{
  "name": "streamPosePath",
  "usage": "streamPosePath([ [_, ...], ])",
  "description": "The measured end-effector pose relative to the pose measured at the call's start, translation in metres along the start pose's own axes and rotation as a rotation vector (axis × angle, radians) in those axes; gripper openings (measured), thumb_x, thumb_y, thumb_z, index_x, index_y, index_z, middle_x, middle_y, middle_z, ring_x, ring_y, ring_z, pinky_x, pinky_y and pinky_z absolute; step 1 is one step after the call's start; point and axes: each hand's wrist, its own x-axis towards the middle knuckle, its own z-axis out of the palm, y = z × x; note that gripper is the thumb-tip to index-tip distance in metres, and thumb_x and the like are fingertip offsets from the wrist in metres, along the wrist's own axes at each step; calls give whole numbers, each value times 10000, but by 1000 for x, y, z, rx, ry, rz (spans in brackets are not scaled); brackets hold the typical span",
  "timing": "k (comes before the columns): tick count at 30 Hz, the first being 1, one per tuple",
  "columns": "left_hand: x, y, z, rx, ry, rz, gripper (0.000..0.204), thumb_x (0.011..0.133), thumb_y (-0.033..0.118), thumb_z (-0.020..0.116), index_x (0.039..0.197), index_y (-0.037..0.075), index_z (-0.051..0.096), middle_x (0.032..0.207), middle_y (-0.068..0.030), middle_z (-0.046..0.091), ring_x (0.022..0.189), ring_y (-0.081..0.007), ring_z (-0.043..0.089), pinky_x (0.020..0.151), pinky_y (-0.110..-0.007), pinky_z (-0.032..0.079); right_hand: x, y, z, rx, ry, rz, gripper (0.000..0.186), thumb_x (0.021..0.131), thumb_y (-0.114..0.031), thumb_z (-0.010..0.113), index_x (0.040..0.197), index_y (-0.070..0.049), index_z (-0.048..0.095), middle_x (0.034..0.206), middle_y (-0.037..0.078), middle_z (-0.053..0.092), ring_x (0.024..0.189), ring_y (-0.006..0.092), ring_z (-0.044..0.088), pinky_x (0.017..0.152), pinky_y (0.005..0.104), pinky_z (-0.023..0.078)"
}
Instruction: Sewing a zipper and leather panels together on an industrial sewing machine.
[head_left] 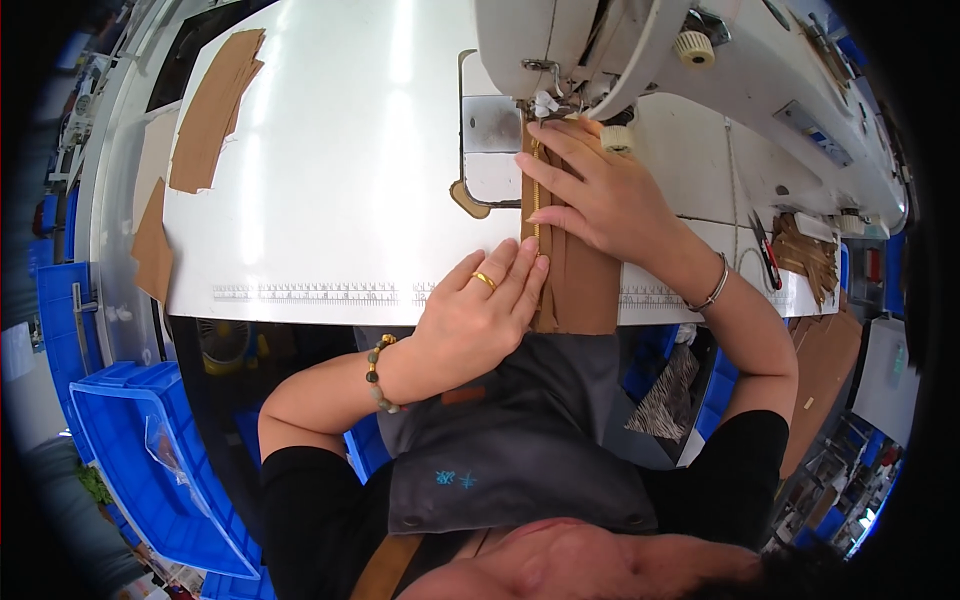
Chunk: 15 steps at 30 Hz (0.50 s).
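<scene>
A brown fabric piece lies lengthwise under the sewing machine, its near end reaching over the table's front edge. Along its left side runs a gold-toothed zipper, with its far end at the presser foot. My left hand rests with outstretched fingertips on the near part of the zipper. Farther up, my right hand lies over the fabric with its fingers spread, the fingertips along the zipper just in front of the presser foot. The needle itself is too small to make out.
Brown pieces are stacked at the table's far left, with another brown piece at its edge. Red-and-black thread snips and brown strips lie at the right. A printed ruler follows the front edge. A blue bin stands lower left.
</scene>
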Motion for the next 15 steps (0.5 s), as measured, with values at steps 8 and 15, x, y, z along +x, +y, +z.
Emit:
streamPosePath([
  [8,-10,2,3,-63,-7,-9,649,734,348,825,1269,2,701,1308,-145,699,1176,-283,655,940,-381,571,-7,-1,0,48,-117,127,794,769,-542,805,1380,-64,634,1468,218,547,1333,406,558,1032,473,522],
  [15,-51,7,-10,-322,115,-19,531,854,414,799,1251,69,723,1348,-98,685,1291,-300,626,1044,-431,526,-1,-8,-6,70,-115,102,850,735,-615,792,1334,-27,661,1452,203,576,1339,367,558,1080,469,456],
])
